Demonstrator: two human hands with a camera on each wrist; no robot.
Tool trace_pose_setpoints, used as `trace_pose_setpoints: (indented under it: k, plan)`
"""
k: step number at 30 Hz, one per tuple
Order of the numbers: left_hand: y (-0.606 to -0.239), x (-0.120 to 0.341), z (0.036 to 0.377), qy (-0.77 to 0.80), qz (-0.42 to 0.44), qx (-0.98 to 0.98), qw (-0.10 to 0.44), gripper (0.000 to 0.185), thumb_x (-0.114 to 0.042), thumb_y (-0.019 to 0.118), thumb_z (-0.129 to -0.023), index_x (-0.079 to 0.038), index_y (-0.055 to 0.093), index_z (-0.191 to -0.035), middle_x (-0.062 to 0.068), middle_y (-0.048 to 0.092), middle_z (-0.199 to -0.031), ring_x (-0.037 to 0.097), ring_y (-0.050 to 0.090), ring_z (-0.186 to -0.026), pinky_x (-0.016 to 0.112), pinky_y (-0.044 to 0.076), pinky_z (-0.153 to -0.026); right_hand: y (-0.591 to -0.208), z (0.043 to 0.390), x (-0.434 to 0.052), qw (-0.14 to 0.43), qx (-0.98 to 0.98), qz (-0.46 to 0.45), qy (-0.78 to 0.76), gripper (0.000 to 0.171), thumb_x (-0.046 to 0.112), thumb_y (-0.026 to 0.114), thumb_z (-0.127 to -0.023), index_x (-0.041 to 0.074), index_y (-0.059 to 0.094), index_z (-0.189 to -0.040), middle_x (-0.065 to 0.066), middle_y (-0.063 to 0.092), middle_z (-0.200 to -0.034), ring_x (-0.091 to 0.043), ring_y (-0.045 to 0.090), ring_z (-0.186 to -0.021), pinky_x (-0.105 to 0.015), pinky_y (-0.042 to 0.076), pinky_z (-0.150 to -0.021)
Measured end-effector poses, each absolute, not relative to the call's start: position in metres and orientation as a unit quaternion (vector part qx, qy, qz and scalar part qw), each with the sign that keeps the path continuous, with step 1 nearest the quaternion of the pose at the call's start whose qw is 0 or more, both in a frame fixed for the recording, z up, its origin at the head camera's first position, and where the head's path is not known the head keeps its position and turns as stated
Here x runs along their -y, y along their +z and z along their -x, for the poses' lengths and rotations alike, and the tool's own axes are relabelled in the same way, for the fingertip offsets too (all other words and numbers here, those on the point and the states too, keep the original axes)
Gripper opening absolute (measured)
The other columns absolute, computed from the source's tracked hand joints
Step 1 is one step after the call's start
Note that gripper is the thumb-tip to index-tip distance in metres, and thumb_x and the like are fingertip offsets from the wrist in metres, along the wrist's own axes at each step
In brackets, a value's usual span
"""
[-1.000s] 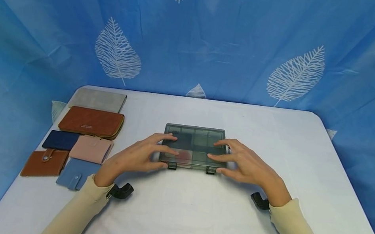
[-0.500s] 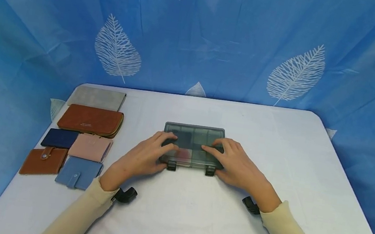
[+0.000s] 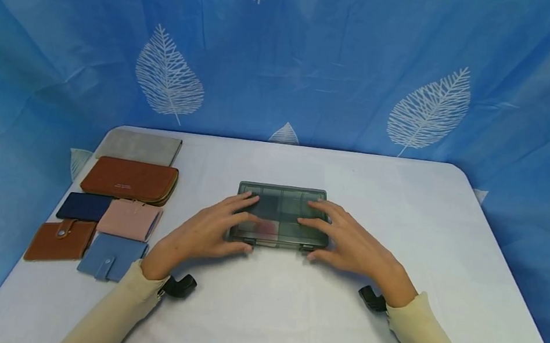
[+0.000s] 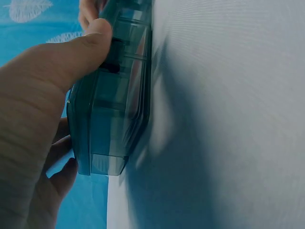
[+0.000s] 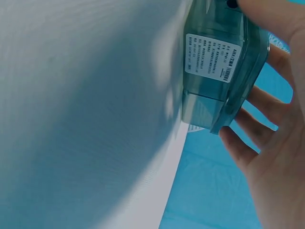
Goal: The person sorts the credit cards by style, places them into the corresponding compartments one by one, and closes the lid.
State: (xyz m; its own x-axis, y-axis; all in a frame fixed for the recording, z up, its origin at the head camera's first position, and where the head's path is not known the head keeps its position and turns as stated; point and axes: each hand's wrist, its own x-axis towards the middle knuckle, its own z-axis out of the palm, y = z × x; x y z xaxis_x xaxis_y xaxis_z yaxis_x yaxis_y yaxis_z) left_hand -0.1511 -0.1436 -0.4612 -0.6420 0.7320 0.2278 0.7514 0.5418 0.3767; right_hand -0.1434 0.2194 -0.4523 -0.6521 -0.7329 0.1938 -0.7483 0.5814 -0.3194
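A translucent grey-green plastic organizer box (image 3: 290, 212) with divided compartments lies flat on the table, its lid down. Through the lid show a dark patch and a reddish one. My left hand (image 3: 203, 229) spreads over its left end, fingers on the lid and thumb at the front edge by a small latch (image 3: 249, 242). At the other end my right hand (image 3: 357, 244) mirrors this, thumb low near the second latch (image 3: 305, 248). In the right wrist view a white printed label (image 5: 212, 57) sits on the box's side wall.
On the left of the white table (image 3: 254, 321) lie several wallets: grey (image 3: 138, 146), long brown zipped (image 3: 128, 179), navy (image 3: 84, 207), pink (image 3: 130, 218), small brown (image 3: 59, 240) and blue (image 3: 112, 257). A blue leaf-patterned cloth (image 3: 292, 51) hangs behind.
The two front latches stuck out earlier and now sit flatter against the box. Both thumbs have shifted slightly off the front edge and the fingers have spread. The box stays in place.
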Motion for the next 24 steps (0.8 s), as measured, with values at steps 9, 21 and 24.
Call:
trace_pose_setpoints:
  k: [9, 21, 24]
  plan:
    - [-0.4625, 0.1429, 0.1508, -0.255, 0.424, 0.869, 0.012, 0.054, -0.038, 0.085, -0.095, -0.016, 0.072, -0.143, 0.02, 0.044, -0.167, 0.041, 0.033, -0.159, 0.061, 0.046, -0.116, -0.4557, 0.1419, -0.2189, 0.011, 0.892, -0.407, 0.195, 0.067, 0.044, 0.082, -0.096, 0.02, 0.061, -0.155, -0.021, 0.039, -0.17, -0.048, 0.032, -0.158, -0.07, 0.035, -0.119]
    - [-0.4619, 0.1427, 0.1527, -0.231, 0.429, 0.873, 0.028, 0.05, -0.038, 0.081, -0.098, -0.016, 0.073, -0.142, 0.021, 0.046, -0.165, 0.041, 0.037, -0.157, 0.055, 0.056, -0.106, -0.4493, 0.1413, -0.215, 0.028, 0.897, -0.415, 0.153, 0.059, 0.043, 0.077, -0.099, 0.02, 0.064, -0.152, -0.02, 0.044, -0.167, -0.045, 0.04, -0.154, -0.069, 0.039, -0.116]
    - [-0.4583, 0.1432, 0.1508, -0.222, 0.432, 0.874, 0.017, 0.049, -0.039, 0.081, -0.098, -0.017, 0.074, -0.141, 0.02, 0.047, -0.165, 0.042, 0.039, -0.156, 0.055, 0.056, -0.105, -0.4458, 0.1392, -0.2122, 0.022, 0.902, -0.408, 0.137, 0.057, 0.045, 0.077, -0.099, 0.022, 0.066, -0.15, -0.018, 0.046, -0.166, -0.045, 0.044, -0.151, -0.068, 0.04, -0.116]
